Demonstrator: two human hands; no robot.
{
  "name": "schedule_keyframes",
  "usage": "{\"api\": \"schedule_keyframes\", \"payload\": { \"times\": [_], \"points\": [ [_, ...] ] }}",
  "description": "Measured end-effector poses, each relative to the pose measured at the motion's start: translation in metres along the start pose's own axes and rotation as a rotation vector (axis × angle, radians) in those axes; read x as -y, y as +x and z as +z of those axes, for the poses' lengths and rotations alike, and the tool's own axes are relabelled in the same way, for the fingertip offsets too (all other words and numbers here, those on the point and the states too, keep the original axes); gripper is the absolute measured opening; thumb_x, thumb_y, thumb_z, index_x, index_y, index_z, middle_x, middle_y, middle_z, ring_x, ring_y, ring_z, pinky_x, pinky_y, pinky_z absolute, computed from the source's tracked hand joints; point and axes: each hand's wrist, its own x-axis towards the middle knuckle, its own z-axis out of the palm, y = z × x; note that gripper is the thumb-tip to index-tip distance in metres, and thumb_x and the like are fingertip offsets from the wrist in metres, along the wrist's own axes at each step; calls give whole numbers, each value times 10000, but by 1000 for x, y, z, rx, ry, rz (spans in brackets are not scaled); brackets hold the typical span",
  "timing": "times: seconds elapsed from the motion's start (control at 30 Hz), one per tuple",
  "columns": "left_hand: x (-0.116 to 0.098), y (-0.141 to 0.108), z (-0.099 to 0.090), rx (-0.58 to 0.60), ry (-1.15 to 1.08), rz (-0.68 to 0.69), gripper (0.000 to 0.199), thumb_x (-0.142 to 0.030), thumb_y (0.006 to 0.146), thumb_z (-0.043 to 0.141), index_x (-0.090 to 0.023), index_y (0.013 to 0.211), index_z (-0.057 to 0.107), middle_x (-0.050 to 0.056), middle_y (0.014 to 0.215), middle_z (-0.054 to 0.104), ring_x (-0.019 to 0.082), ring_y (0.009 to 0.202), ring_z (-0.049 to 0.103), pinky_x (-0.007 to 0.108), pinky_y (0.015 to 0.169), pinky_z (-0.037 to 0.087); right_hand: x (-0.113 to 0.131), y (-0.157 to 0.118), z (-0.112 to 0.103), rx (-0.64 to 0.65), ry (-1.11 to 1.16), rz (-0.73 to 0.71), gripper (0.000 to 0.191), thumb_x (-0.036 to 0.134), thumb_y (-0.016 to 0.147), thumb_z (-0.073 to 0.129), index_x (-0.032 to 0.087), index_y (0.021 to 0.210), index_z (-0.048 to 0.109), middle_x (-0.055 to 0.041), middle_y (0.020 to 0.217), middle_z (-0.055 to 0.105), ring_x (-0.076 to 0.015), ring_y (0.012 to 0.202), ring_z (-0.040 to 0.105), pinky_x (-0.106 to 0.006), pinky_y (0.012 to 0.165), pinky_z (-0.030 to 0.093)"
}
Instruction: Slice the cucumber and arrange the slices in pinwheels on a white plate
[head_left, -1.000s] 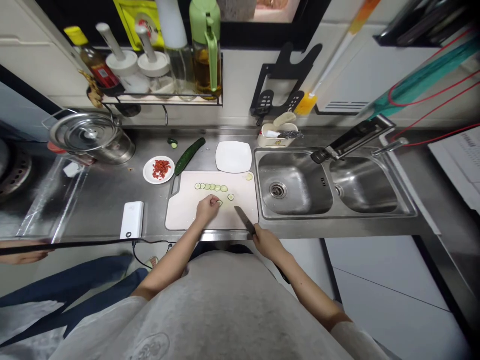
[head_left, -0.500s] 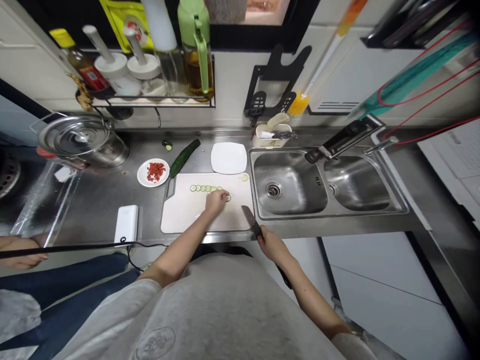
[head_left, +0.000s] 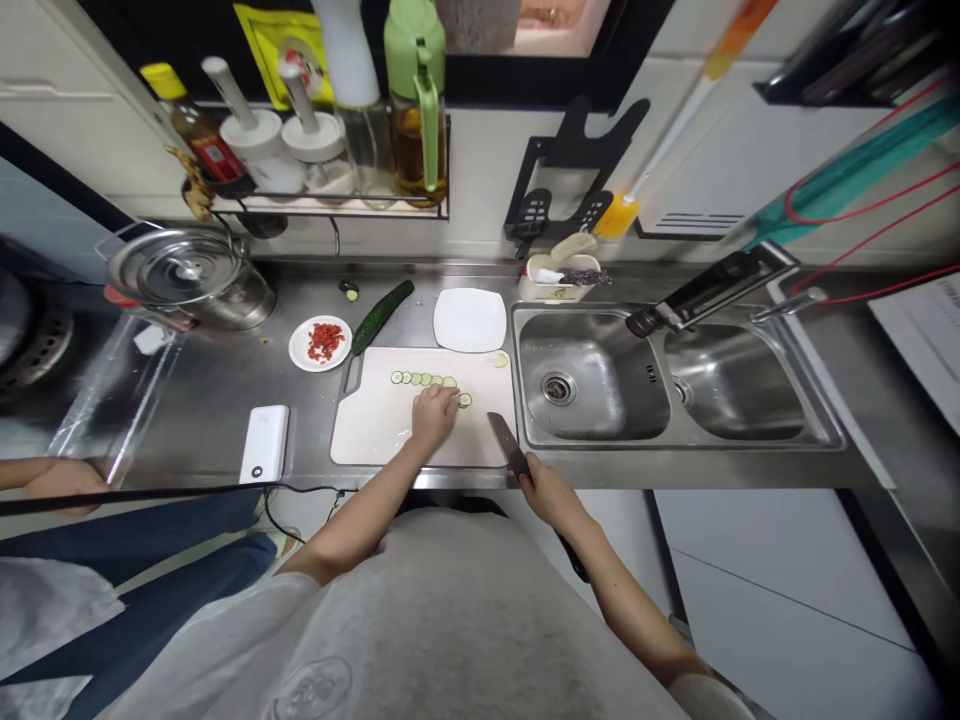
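My left hand (head_left: pixel 435 415) is over the cutting board (head_left: pixel 375 430), its fingers pinched at a cucumber slice (head_left: pixel 465 401) lying near the board's middle. Just behind the hand, several round cucumber slices (head_left: pixel 416 379) form an overlapping row. In my right hand (head_left: pixel 546 488) is a kitchen knife (head_left: pixel 504 436), its blade pointing forward and left over the board's right front edge. A pale cucumber piece (head_left: pixel 500 360) rests in the far right corner. Beyond the board's left corner lies a long dark green cucumber (head_left: pixel 382 315).
A plate of chopped red pieces (head_left: pixel 298 350) stands left of the cucumber, and a white square plate (head_left: pixel 470 320) behind the board. To the right is a double sink (head_left: pixel 517 400). A white power bank (head_left: pixel 264 445) and steel pot (head_left: pixel 255 295) sit left. Another person's hand (head_left: pixel 67 483) shows at far left.
The whole view has shifted slightly, moving the scene to the right. My left hand has stayed close to the slice at its fingertips. The knife keeps its place by the board's edge.
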Motion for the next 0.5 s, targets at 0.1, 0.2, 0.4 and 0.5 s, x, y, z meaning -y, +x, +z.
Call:
{"api": "schedule_keyframes", "payload": {
  "times": [0.1, 0.2, 0.4, 0.5],
  "points": [
    [26, -2, -21, -159, -18, -124, 295, -288, 912, 449, -225, 1119, 649, 86, 1026, 619, 225, 981, 556, 345, 887, 414, 0, 3, 0, -5, 2, -9, 241, 186, 922, 383, 150, 1142, 474, -82, 901, 657, -191, 833, 614, -238, 661, 308],
    [57, 7, -43, -258, 60, -278, 373, -234, 904, 429, -209, 1239, 593, 114, 1054, 581, 245, 1005, 545, 363, 905, 404, 2, 6, 0, -16, 0, -13, 258, 189, 925, 384, 133, 1160, 472, -103, 913, 663, -201, 841, 616, -243, 667, 312],
    [80, 29, -61, -136, 184, -279, 309, -219, 826, 546, -245, 1110, 665, 115, 1087, 547, 277, 1063, 510, 382, 909, 393, 7, 9, 1, -14, 23, -19, 282, 181, 923, 388, 120, 1187, 466, -117, 926, 666, -200, 841, 610, -242, 663, 310],
    [78, 31, -62, -108, 156, -264, 195, -232, 805, 572, -243, 963, 685, 90, 1018, 597, 253, 1008, 544, 357, 876, 406, 8, 9, 0, -20, 27, -31, 282, 187, 920, 380, 144, 1184, 470, -94, 920, 658, -197, 852, 608, -240, 669, 314]
  ]
}}
